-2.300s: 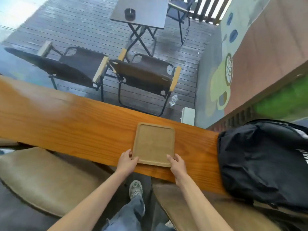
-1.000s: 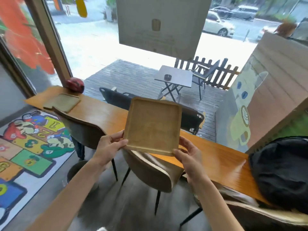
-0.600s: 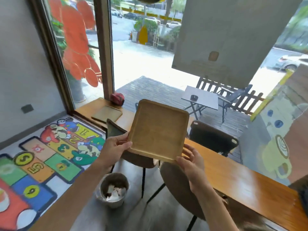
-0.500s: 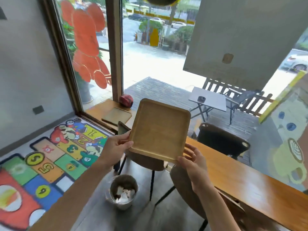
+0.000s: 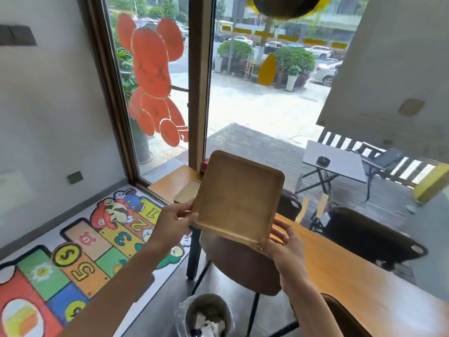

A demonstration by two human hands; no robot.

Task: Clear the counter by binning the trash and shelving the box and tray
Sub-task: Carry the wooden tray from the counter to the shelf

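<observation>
Gripping tray (image 5: 237, 198) with left hand (image 5: 171, 222), right hand (image 5: 283, 244); chair (image 5: 240, 263), bin (image 5: 206, 314) below.

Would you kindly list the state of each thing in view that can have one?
Wooden tray: empty, lifted, tilted, held by both hands.
Left hand: gripping tray's left edge.
Right hand: gripping tray's near right corner.
Second tray: lying flat on the counter.
Bin: open, holding white trash.
</observation>
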